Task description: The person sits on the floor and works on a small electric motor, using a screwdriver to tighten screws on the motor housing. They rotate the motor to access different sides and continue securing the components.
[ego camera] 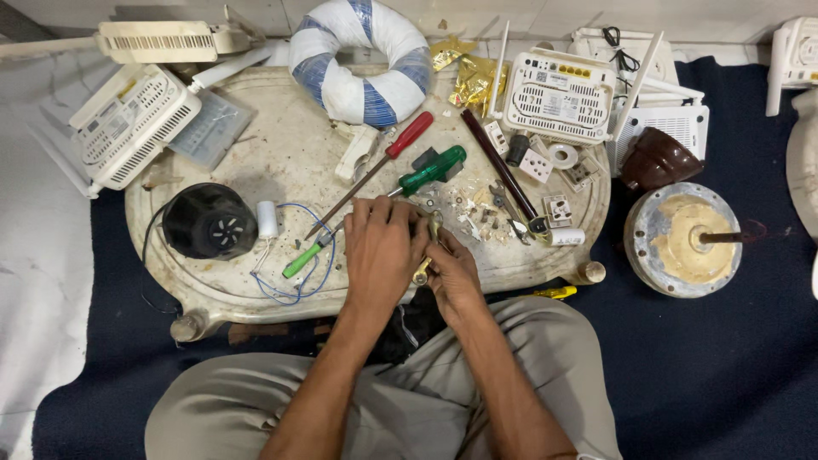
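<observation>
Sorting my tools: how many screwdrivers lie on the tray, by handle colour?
Red-handled screwdriver: 1
Dark green-handled screwdriver: 1
Light green-handled screwdriver: 1
Total: 3, all on the worn cream oval tray.

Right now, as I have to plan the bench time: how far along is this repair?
Done: small screws and bits lie loose on the tray, screwdrivers set down. In hand: left hand and right hand grip a small brass-coloured part. Left: black motor with its wires loose; the rest cannot be judged.
</observation>
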